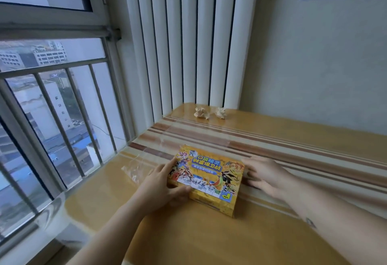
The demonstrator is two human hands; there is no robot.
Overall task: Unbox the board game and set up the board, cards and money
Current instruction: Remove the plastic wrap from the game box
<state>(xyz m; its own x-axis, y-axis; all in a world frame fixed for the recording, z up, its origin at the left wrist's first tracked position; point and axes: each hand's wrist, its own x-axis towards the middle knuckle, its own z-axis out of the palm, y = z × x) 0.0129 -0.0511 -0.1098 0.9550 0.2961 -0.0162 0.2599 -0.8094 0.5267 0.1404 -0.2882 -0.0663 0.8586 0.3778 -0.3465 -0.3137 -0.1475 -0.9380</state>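
Game box [206, 178] sits between 2 hands: left hand [159, 183] grips its edge; right hand [266, 175], blurred, spread alongside.

Striped table [188, 239] bears game box [209, 179], plastic wrap [136, 170], crumpled papers [202, 114].

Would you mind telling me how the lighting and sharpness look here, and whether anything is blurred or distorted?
Head view: soft daylight enters from the left, leaving pale glare on the glossy table; head view: the right hand is smeared by motion blur, while the game box and left hand look fairly sharp; head view: wide-angle distortion bows the window bars and fans out the radiator.
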